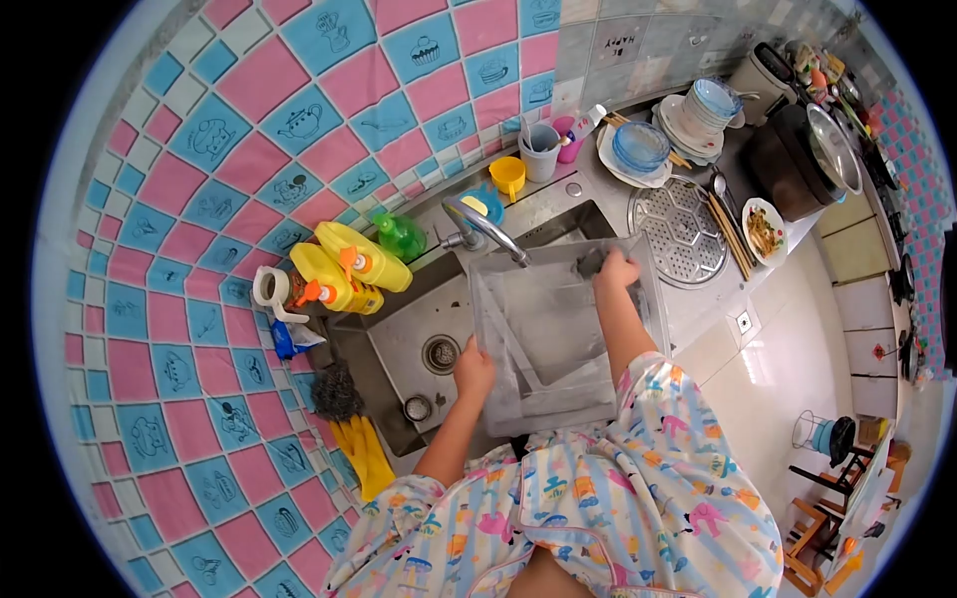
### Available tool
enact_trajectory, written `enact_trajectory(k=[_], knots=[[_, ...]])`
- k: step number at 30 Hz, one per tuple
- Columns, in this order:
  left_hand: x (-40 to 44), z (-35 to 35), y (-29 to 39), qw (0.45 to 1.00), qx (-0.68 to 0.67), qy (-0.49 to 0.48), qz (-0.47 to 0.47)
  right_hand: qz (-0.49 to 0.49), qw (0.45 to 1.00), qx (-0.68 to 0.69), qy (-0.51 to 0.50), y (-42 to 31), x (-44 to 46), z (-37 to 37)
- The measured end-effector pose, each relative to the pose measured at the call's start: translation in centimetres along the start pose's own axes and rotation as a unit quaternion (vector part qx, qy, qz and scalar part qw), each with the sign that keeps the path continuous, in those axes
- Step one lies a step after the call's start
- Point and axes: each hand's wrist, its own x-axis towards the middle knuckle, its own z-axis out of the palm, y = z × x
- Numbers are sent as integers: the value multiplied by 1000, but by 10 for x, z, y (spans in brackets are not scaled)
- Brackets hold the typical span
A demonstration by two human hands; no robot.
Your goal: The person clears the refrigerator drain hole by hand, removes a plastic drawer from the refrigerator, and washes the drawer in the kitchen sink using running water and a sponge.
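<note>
Fingers of the left hand [475, 375] are drawn in narrow on the left side of the bin [548, 324], thumb up along the edge, the other tips mostly hidden. That bin is in front of the person, over the right part of the sink [397, 344]. The tap [488, 227] ends at the bin's far edge, so a lift from that side would risk a knock.

Judging by the look, the bin is thin clear plastic: light for its breadth, stiff at rim and corners, more giving in mid-wall. Wet, it would be slick, and a hard rap could crack a corner. Opposite sides near the rim seem the best hold, fingers under and thumb over.

At the far right corner, the right hand [617, 271] has its fingers curled, a dark patch beside them; whether they grip the wall or something else, I cannot tell. Just beyond, a pierced rack [681, 229] lies on the bench [690, 311], partly overlapped by that corner; whether the two touch is unclear.
</note>
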Motion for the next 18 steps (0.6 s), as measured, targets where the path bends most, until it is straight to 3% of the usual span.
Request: enact_trajectory(k=[1,4,7,8,9,11,15,18], knots=[[0,-1,1,1000,-5,-1,5,63,996,35,42,-27,-14,2],[1,1,-7,999,-16,15,29,-30,980,197,10,-33,-23,2],[-2,-2,-4,999,-17,4,32,-181,978,87,-57,-19,-62,15],[-2,-1,-3,999,-20,11,43,-197,972,39,-121,-17,-81,19],[-1,-1,-2,998,-22,19,53,-292,950,-1,-106,9,-89,31],[0,-3,2,999,-23,10,41,-274,941,-4,-199,-6,-135,25],[-1,-5,4,1000,-14,-11,2,-461,833,-112,-286,5,-164,13],[-3,-1,0,1000,-22,9,14,-527,753,-189,-344,20,-146,-1]])
